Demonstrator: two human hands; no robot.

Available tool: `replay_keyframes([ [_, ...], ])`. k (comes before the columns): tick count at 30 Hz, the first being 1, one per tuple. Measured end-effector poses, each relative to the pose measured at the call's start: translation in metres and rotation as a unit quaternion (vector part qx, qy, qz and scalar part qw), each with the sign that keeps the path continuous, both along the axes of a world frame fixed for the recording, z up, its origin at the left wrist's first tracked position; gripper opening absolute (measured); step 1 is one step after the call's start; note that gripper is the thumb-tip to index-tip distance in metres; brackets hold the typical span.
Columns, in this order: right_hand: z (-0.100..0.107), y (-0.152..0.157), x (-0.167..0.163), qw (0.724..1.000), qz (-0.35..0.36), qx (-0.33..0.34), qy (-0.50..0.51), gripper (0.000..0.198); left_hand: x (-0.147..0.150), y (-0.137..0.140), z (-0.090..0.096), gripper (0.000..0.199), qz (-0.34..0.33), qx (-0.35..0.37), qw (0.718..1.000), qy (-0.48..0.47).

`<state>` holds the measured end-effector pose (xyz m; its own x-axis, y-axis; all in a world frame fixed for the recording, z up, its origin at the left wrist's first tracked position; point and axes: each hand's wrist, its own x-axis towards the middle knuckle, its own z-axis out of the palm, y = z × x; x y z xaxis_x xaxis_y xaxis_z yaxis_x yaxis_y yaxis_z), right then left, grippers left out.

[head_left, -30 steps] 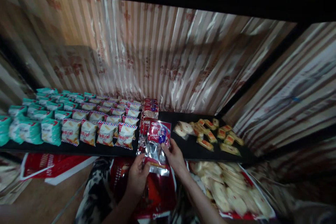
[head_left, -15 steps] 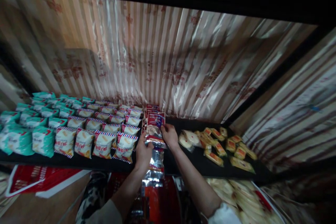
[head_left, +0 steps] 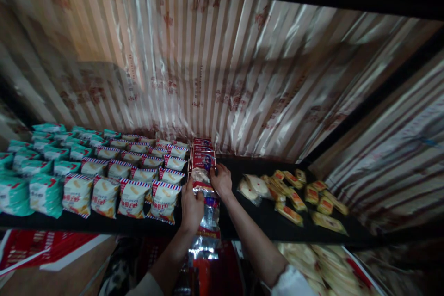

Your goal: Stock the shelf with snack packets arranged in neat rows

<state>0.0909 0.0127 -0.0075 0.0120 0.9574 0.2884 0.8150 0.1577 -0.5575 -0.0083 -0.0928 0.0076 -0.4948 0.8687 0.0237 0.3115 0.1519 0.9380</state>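
A red, blue and silver foil packet (head_left: 202,162) lies in the middle of the shelf, over similar red packets (head_left: 201,142) behind it. My left hand (head_left: 192,206) is closed on its lower left edge, thumb toward the front. On the opposite edge, my right hand (head_left: 221,180) grips the same packet between thumb and fingers. Below my hands, more shiny silver packets (head_left: 209,217) run down past the shelf's front edge. Part of the packet's sides is hidden by my fingers.
White puffed-snack bags (head_left: 164,201) stand in rows on the left, with turquoise bags (head_left: 45,196) beyond. Right of my hands lie round pale cakes (head_left: 255,186) and small yellow packets (head_left: 289,212) on the black shelf (head_left: 239,222). Striped sheeting (head_left: 208,69) backs it.
The view has tilted and come a little closer. Both hands keep hold of the packet, which sits slightly farther back and flatter against the packets behind.
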Motion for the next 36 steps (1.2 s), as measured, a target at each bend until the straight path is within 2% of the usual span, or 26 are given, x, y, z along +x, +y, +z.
replay_keyframes([
  [4,-0.003,0.003,-0.002,1.000,0.011,0.008,0.017,0.035,0.003,-0.005,0.006,0.045,-0.017,-0.016,0.992,0.123],
  [10,-0.008,0.005,-0.007,0.997,0.011,0.000,0.074,0.039,0.001,-0.006,0.014,0.041,-0.044,-0.047,0.967,0.248],
  [14,-0.009,0.005,-0.008,0.994,-0.005,-0.005,0.107,0.050,0.000,-0.006,0.016,0.042,-0.073,-0.109,0.923,0.361],
  [17,-0.007,0.004,-0.008,0.994,-0.003,-0.013,0.110,0.050,-0.002,-0.006,0.018,0.043,-0.088,-0.127,0.892,0.424],
  [19,-0.005,0.003,-0.009,0.993,-0.004,-0.012,0.114,0.049,-0.001,-0.007,0.020,0.044,-0.084,-0.110,0.886,0.443],
  [22,-0.005,0.003,-0.011,0.993,-0.011,-0.009,0.115,0.046,0.005,-0.007,0.019,0.040,-0.072,-0.042,0.886,0.456],
  [27,-0.006,0.003,-0.015,0.994,-0.025,0.005,0.105,0.042,0.020,-0.001,-0.004,0.046,-0.076,0.068,0.889,0.446],
  [32,-0.003,0.000,-0.016,0.998,-0.036,0.004,0.059,0.040,0.020,0.004,-0.025,0.049,-0.078,0.077,0.886,0.451],
  [36,0.005,-0.001,-0.018,0.998,-0.006,0.066,-0.012,0.042,0.014,0.006,-0.028,0.051,-0.089,0.074,0.884,0.453],
])
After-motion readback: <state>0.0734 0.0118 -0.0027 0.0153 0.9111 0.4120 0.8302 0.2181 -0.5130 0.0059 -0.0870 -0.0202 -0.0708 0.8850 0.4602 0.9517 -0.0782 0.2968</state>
